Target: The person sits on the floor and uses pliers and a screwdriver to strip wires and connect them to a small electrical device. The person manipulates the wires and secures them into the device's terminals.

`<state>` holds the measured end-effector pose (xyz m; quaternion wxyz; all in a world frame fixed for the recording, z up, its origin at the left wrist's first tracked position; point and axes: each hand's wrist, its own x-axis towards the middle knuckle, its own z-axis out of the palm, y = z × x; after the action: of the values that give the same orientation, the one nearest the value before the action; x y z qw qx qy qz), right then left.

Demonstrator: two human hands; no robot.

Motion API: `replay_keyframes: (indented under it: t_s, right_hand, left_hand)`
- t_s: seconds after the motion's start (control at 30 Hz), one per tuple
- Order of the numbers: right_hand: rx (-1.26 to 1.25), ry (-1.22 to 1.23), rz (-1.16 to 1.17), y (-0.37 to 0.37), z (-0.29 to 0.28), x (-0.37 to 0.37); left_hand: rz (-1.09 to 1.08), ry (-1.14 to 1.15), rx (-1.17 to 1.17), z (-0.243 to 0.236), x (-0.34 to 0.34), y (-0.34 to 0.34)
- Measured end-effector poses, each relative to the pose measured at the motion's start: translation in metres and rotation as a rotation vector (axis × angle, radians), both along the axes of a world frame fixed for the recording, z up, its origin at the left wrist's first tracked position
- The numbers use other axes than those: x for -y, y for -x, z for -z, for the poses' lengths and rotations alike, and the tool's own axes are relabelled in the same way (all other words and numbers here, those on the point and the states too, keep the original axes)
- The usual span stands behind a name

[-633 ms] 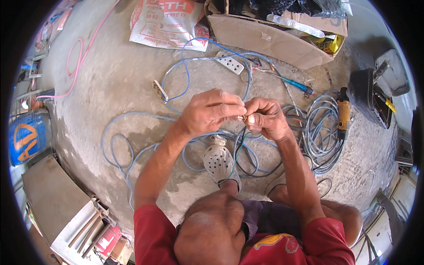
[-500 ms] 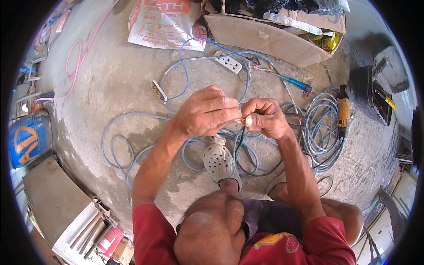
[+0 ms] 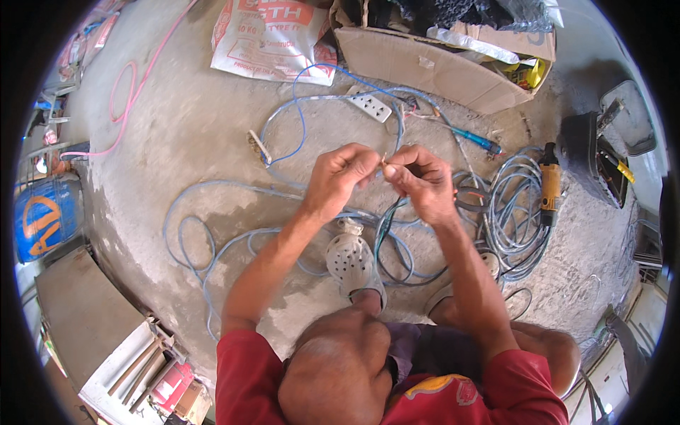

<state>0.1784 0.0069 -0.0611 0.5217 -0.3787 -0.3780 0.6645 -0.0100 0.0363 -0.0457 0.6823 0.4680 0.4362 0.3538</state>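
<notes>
Between finger and thumb, my right hand (image 3: 423, 183) pinches an electrical wire near its end, and a short copper-coloured tip (image 3: 384, 157) sticks up from the grip. Dark and green wires (image 3: 386, 225) hang below that hand toward the floor. My left hand (image 3: 346, 176) is right beside the tip, its fingers curled and pressed together. Whether it holds a strand cannot be made out. Beneath both hands, loops of grey-blue cable (image 3: 212, 184) lie on the concrete around my light-coloured clog (image 3: 349, 261).
Ahead lie a white socket strip (image 3: 370, 105), a blue screwdriver (image 3: 476, 139) and a small socket piece (image 3: 259, 146). A cardboard box (image 3: 439, 67) and a printed sack (image 3: 273, 42) stand farther off. On the right are a yellow-black power tool (image 3: 550, 185), coiled cable (image 3: 511, 212) and a black toolbox (image 3: 591, 159).
Both hands have moved slightly away from me. My left hand has turned and drawn its fingers in, and the copper tip now shows between the hands.
</notes>
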Motion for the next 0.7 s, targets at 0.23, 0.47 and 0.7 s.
replay_keyframes:
  t_s: [0.23, 0.47, 0.7]
  right_hand:
    - [-0.085, 0.066, 0.336, 0.022, 0.010, 0.000]
    - [0.301, -0.223, 0.466, 0.042, 0.005, 0.011]
    - [0.519, -0.295, 0.301, 0.040, -0.006, 0.011]
  left_hand:
    - [-0.412, -0.006, 0.087, 0.010, 0.028, -0.037]
    - [-0.445, -0.047, 0.051, 0.000, 0.027, -0.046]
    - [-0.529, -0.006, 0.147, 0.003, 0.017, -0.035]
